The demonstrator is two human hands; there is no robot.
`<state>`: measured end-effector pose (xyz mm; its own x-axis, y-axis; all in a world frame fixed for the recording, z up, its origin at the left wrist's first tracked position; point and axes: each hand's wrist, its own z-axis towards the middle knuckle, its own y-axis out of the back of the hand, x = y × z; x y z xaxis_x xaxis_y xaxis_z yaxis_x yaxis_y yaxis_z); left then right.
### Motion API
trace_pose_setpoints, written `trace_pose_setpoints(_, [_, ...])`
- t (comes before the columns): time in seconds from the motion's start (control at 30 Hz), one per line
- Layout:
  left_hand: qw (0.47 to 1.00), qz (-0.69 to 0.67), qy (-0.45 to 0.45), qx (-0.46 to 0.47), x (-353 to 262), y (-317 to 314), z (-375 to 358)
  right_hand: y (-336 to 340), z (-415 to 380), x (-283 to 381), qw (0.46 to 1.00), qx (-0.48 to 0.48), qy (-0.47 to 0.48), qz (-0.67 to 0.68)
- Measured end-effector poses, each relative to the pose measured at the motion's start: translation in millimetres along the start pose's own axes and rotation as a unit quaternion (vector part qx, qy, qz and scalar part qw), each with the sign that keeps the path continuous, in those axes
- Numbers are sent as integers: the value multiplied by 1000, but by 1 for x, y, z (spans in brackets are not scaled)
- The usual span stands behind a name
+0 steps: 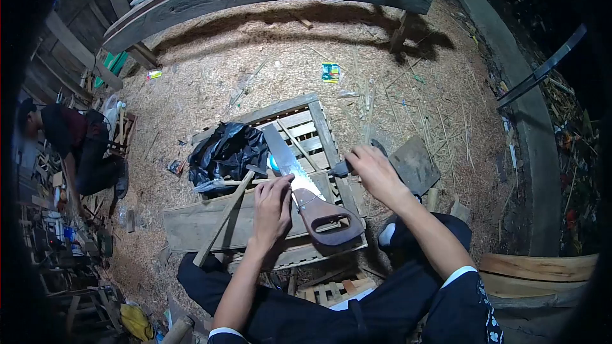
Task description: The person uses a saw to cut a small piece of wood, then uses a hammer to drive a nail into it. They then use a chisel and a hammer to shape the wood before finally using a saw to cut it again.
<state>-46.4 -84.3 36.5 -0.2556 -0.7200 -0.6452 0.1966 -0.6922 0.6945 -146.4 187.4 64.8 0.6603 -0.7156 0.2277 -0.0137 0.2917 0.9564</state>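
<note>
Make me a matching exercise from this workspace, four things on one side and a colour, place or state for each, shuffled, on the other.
Column one
1. Handsaw
2. Plastic bag
3. Small packet
4. Right hand

Column two
A. Lying on the ground, beyond the slatted crate
B. Closed around a dark tool
C. Brown handle with an opening through it, pale blade
D. Black and crumpled

Right pairs: 1-C, 2-D, 3-A, 4-B
</note>
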Motion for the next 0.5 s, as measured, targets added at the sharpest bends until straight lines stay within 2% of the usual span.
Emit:
trace_pose_setpoints(0.07, [1000, -4, -14, -8, 0, -2, -1, 10, -3, -4, 1000, 1, -9, 1])
trace_pose_setpoints(0.13, [1000, -1, -5, -6, -1, 0, -4, 22, -4, -5, 998, 45, -46, -24])
trace_pose_setpoints(0.2, [1000, 7, -13, -9, -2, -1, -5, 11, -10, -5, 997, 66, -45, -24])
trace_pose_setpoints(0.27, [1000, -3, -15, -16, -2, -3, -4, -1, -13, 12, 999, 2, 36, -36])
trace_pose_setpoints(0.33, [1000, -9, -17, -19, -2, -5, -2, -14, -12, 23, 996, 5, 25, -90])
trace_pose_setpoints(0.4, [999, -46, 16, -3, -2, -4, 0, -20, -5, 12, 1000, 19, 3, -7])
trace_pose_setpoints(0.5, [1000, -18, 2, 7, -4, -2, 1, -19, -4, 4, 998, 39, 34, -24])
